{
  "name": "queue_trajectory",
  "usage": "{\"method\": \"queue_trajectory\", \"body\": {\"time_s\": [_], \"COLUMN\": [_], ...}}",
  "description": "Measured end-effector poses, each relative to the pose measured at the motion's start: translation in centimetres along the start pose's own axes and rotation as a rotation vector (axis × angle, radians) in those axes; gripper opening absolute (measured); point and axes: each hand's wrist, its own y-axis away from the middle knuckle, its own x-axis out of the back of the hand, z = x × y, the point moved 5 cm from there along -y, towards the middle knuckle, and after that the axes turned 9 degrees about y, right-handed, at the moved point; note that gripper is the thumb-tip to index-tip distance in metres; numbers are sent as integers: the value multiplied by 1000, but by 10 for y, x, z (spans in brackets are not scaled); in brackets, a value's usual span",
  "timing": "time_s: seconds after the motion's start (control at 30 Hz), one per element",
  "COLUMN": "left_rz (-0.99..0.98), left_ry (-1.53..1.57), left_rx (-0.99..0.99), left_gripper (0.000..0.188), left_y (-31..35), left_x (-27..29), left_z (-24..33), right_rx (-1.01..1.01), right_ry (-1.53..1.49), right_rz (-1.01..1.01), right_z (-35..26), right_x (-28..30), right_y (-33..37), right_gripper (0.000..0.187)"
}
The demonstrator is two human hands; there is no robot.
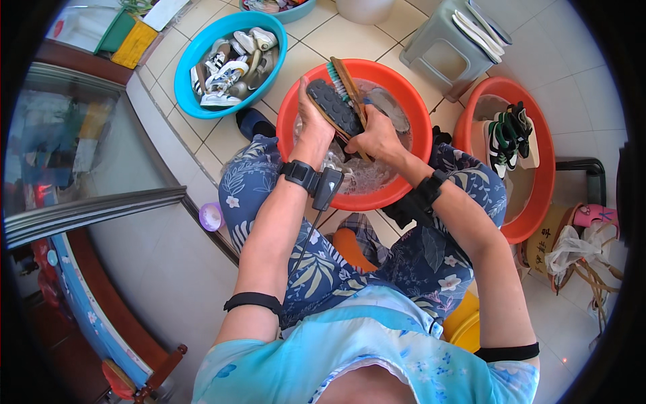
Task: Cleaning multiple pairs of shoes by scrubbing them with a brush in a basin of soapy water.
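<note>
Above a round red basin (422, 128) of sudsy water, my left hand (313, 124) grips a shoe (334, 108) with its dark, studded sole turned up. My right hand (378, 135) is closed around a wooden scrubbing brush (345, 75). The brush's green and white bristles face the sole, close against its edge; whether they touch it I cannot tell. Pale, submerged items (390, 108) show in the water beside my right hand, partly hidden by foam.
At the upper left, a blue basin (182, 84) holds several shoes. To the right, another red basin (542, 182) has dark green-and-white shoes (501, 145) in it. A grey plastic stool (447, 50) stands behind. A small purple cup (211, 217) sits by my left knee.
</note>
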Motion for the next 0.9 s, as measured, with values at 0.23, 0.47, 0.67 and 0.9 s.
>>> {"method": "queue_trajectory", "body": {"time_s": [0.23,0.47,0.67,0.9], "left_rz": [-132,-142,-181,22], "left_ry": [96,45,33,-5], "left_rx": [-68,-55,-57,-107], "left_gripper": [28,32,32,27], "left_y": [-7,-30,-28,-14], "left_x": [-9,19,14,12], "left_z": [-5,-2,-3,-1], "right_rx": [2,55,36,29], "right_ry": [116,120,184,175], "right_rz": [5,48,30,44], "right_z": [-8,-11,-11,-10], "right_x": [3,1,1,5], "right_y": [5,7,8,4], "right_gripper": [60,53,52,51]}}
